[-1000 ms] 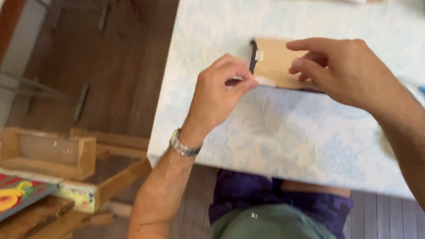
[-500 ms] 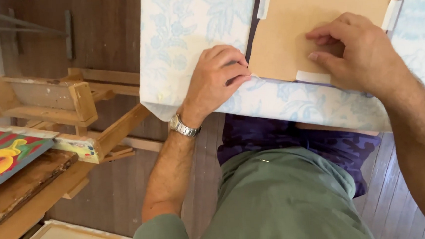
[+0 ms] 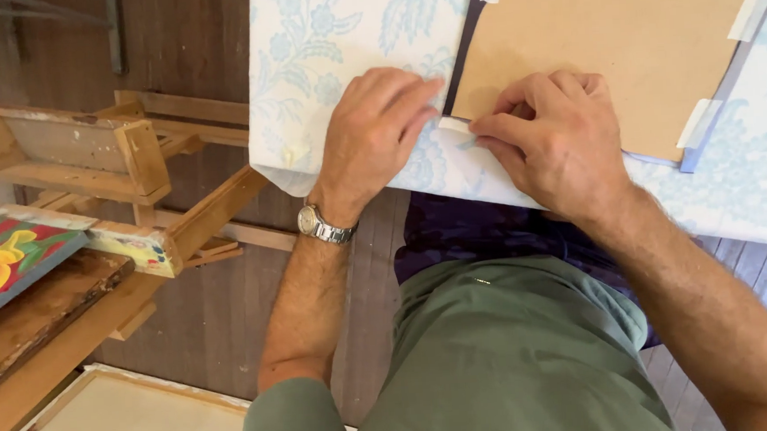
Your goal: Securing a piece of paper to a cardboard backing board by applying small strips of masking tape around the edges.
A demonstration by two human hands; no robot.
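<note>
At the table's near edge: both hands are laid over one corner of a brown backing board.
Left hand: held flat, fingers together, fingertips pressed on the cloth just beside the board's corner; nothing is gripped.
Right hand: curled, thumb and forefinger pinched on a strip of white tape at the corner.
Backing board: laid flat at 12 o'clock from the hands, over a dark frame edge.
Other tape pieces: stuck along the board's edges at 2 o'clock.
Tablecloth: white with pale blue flowers.
Wristwatch: worn on the left wrist.
Wooden easel: seen at 9 o'clock, with a bright painting beside it.
</note>
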